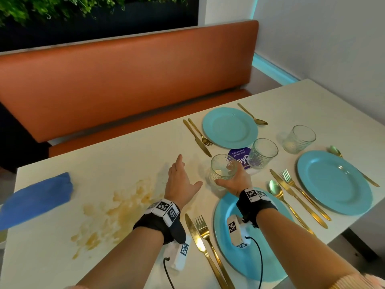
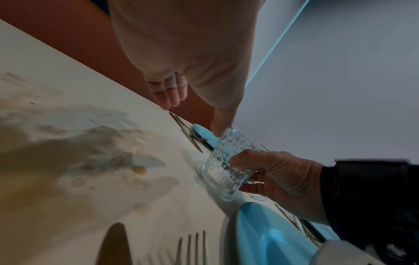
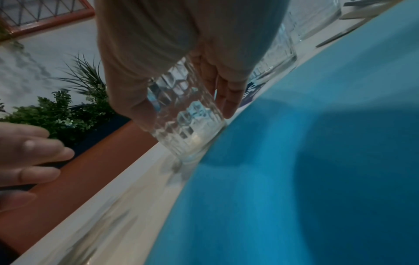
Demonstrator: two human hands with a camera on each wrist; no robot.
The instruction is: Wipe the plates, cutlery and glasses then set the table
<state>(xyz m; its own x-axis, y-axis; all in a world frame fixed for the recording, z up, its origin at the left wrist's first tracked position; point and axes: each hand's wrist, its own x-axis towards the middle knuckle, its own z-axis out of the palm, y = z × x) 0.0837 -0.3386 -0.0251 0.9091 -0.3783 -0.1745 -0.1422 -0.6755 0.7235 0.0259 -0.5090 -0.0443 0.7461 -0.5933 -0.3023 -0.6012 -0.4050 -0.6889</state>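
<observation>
Nearest the person, a turquoise plate [image 1: 250,261] lies flat on the cream table [image 1: 125,147], with a gold knife [image 1: 200,245] and gold fork [image 1: 208,236] side by side on its left, handles toward the person, blade tip and tines pointing away. On the plate's right a gold spoon [image 1: 279,195] lies the same way, bowl at the far end.

Just past that plate's far rim, the right hand [image 1: 235,180] grips a clear patterned glass [image 1: 224,168], thumb on one side and fingers curled round the other. The glass stands mouth up, its long axis nearly vertical and leaning slightly in the left wrist view; its base is at the tabletop beside the plate edge, though whether it fully rests there cannot be told. Its wall is cut in a faceted diamond pattern with vertical ribs near the thick base.

The left hand [image 1: 181,180] is beside it on the left, fingers straight and spread, thumb toward the glass, holding nothing.

Left of the hands a yellowish smear [image 1: 116,213] marks the table, and a blue cloth [image 1: 37,199] lies at the left edge.

Farther off stand two more patterned glasses [image 1: 262,153] [image 1: 300,138], upright, one partly over a purple card [image 1: 239,158]. To the right is a second plate [image 1: 333,182] with gold cutlery; beyond is a third plate [image 1: 229,127] with knife, fork and spoon. An orange bench [image 1: 125,80] runs behind the table.
</observation>
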